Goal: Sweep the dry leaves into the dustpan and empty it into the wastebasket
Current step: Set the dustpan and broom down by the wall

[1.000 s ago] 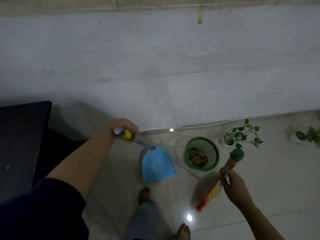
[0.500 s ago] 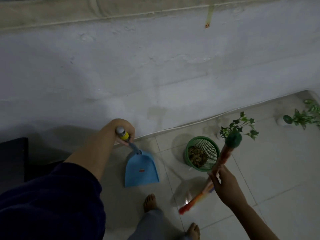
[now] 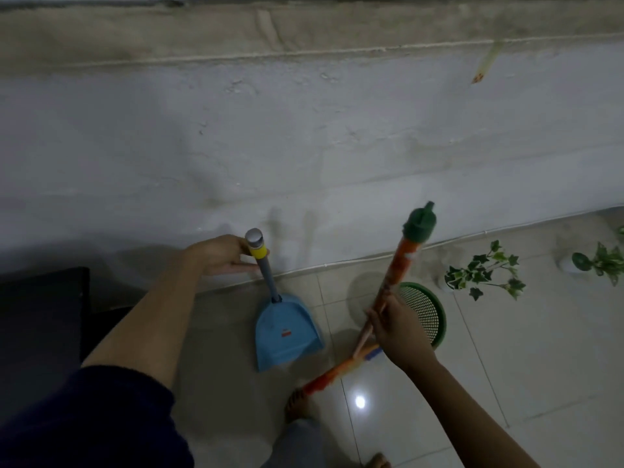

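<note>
Since the earlier frames, the dustpan (image 3: 287, 331) has been drawn closer to the wall (image 3: 304, 157) and stood on the floor (image 3: 506, 366) with its handle upright, while the broom (image 3: 388, 298) has been raised across the front of the green wastebasket (image 3: 434, 314), which is now partly hidden. The dustpan handle is steadied by the left hand (image 3: 221, 255) with loosely curled fingers; the broom shaft is clenched by the right hand (image 3: 400, 327). No loose leaves can be made out on the tiles, and the dustpan appears empty, so the task is judged nearly done. Both tools would best be set down steadily, clear of the potted plant (image 3: 483, 275).
</note>
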{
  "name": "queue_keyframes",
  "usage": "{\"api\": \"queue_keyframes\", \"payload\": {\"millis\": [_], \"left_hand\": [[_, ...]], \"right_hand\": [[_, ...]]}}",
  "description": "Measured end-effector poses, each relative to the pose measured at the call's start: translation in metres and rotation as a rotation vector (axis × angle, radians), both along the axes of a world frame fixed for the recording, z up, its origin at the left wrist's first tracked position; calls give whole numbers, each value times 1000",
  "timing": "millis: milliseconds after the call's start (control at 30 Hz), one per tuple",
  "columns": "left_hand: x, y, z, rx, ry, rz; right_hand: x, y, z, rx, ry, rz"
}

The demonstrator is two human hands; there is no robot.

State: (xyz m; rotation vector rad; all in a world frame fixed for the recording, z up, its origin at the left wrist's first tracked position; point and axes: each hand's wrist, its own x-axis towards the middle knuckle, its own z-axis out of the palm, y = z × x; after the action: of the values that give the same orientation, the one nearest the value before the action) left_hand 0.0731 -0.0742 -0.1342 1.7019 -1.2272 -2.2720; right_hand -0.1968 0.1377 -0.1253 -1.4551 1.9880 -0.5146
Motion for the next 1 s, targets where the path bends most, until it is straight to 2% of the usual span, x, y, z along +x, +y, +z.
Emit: {"api": "queue_keyframes", "payload": {"millis": [100,133,267,333,700,1000], "left_hand": [[15,17,-6,-337,-36,-250],[17,22,-10,-412,-41,-260],[5,40,-16,-592,-24,12],[2,41,-18,-663,-56,47],[-3,40,-24,-737,-107,37],[-2,56,-28,-711,-161,31]], "right_hand": [[11,-28,-5,-30,12,16],[15,-36,-7,-31,16,17],[28,-71,-14,-14,24,-6],[31,-86,-20,2,36,-8],[32,-148,-45,65,30,-99],[34,-152,-57,81,33,-171]]}}
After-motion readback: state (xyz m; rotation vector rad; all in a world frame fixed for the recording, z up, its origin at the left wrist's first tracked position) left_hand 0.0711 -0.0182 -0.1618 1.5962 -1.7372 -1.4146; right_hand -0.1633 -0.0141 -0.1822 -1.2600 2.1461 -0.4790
